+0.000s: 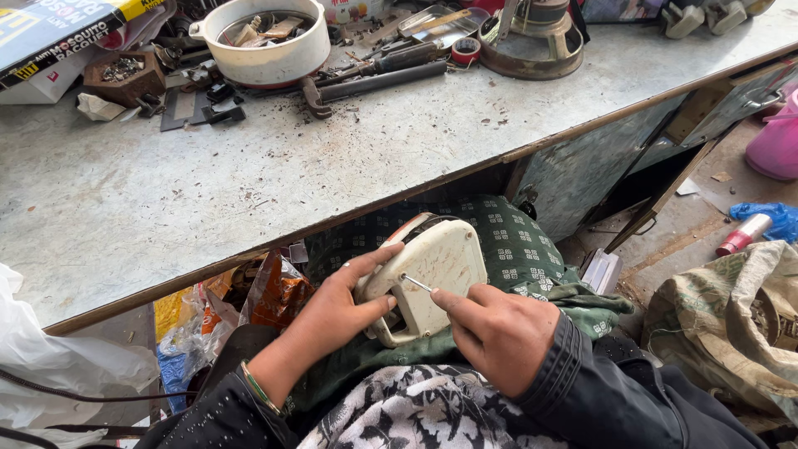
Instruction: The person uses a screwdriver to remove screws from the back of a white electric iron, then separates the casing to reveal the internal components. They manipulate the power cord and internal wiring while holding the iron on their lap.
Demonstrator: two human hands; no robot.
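Head view, looking down at a lap below the tabletop edge. The left hand grips the side of a cream plastic casing, thumb and fingers wrapped round its rim. The right hand is clenched on a thin metal tool, its tip touching the casing's face. The casing rests on a green patterned cloth on the person's lap, just beneath the tabletop's front edge. The tabletop's near half lies bare and dusty; at its far edge sit a white bowl of parts, dark hand tools and a round metal part. Right of the lap, open floor holds a sack. The tool's handle is hidden in the fist; the casing's underside cannot be seen.
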